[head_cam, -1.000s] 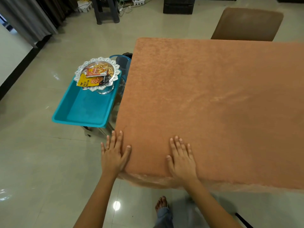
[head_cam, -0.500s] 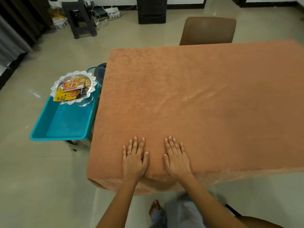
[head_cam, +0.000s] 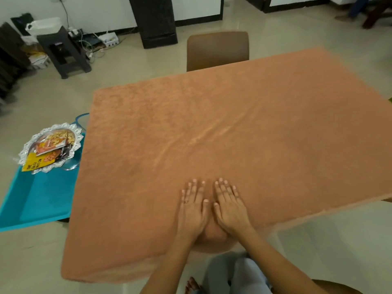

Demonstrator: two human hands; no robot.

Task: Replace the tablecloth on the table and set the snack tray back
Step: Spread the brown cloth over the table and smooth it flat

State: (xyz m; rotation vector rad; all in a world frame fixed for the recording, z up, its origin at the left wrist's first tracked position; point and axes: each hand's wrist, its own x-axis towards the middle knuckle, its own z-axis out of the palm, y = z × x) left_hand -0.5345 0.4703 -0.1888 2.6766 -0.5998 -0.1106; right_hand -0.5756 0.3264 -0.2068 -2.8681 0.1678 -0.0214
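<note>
An orange-brown tablecloth (head_cam: 222, 134) covers the whole table, with a shallow crease running across its middle. My left hand (head_cam: 192, 205) and my right hand (head_cam: 230, 205) lie flat on the cloth side by side near the front edge, fingers spread, holding nothing. The silver snack tray (head_cam: 49, 146) with a scalloped rim holds several snack packets and stands on a turquoise bin (head_cam: 40, 200) to the left of the table.
A brown chair (head_cam: 217, 50) stands at the table's far side. A dark stool (head_cam: 61, 52), cables and a black cabinet (head_cam: 153, 20) are at the back. Tiled floor lies to the left and right.
Both hands have slid right along the front edge and come together, from the left corner toward the middle. The view has shifted right and up.
</note>
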